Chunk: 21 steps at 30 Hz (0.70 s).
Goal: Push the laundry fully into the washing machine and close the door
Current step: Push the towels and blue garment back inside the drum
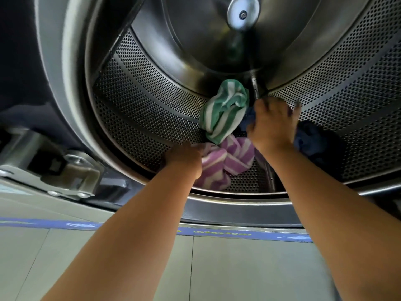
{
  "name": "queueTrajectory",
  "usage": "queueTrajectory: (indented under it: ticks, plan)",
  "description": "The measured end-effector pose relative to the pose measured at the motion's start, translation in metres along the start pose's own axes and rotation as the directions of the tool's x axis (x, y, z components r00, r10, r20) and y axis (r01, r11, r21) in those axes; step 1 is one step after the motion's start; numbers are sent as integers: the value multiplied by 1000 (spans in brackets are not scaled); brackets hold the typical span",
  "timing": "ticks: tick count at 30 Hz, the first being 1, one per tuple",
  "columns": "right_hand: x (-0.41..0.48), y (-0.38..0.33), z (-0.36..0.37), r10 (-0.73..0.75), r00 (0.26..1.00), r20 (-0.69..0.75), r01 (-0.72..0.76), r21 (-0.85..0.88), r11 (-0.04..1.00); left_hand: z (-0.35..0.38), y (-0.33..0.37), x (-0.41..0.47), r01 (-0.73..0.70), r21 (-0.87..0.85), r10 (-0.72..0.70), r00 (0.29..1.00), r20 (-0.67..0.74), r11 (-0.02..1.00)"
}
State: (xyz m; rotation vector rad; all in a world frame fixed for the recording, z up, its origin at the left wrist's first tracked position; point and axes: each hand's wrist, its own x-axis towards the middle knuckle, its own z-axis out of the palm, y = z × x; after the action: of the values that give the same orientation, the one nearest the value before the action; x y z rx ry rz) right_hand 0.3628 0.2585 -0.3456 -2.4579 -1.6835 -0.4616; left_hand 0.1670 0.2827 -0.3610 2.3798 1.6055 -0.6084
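The laundry lies inside the drum [152, 101], the left hand [184, 159] closed on the purple towel [227, 159] near the rim, the right hand [272, 124] spread open over blue cloth [308, 137]; door not yet closed.

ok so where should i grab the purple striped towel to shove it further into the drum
Grip the bunched fold at the near end of the purple striped towel, coming from the door opening. It lies crumpled low at the drum's front, so pushing from there drives it back toward the green striped towel.
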Motion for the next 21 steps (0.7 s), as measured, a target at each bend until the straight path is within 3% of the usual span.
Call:
queueTrajectory:
  ticks: [3, 6, 8, 12, 16, 18, 21]
  plan:
    - [19, -35, 19, -252, 946, 201, 238, 94, 967, 3, 0, 3, -15, 16, 14, 999, 50, 1000]
    - [46, -63, 44, -185, 932, 310, 117, 224, 967, 4, 1, 5, -8, 38, 4, 996, 94, 999]
    - [60, -70, 58, -123, 928, 353, 46, 217, 975, 7, 0, 10, 1, 35, -5, 995, 96, 999]
    - [65, -77, 84, -186, 819, 543, 116, 162, 980, 10, 1, 18, 48, 67, -54, 995, 88, 997]
    - [59, -95, 86, -420, 733, 536, 221, 395, 891, 14, 7, 18, 106, 102, -115, 989, 88, 989]
    - [57, -96, 78, -502, 696, 513, 313, 413, 855, 12, 6, 17, 94, 121, -103, 992, 72, 988]
    - [51, -81, 67, -523, 734, 434, 379, 378, 845, 3, 6, 10, 62, 139, -70, 996, 54, 988]
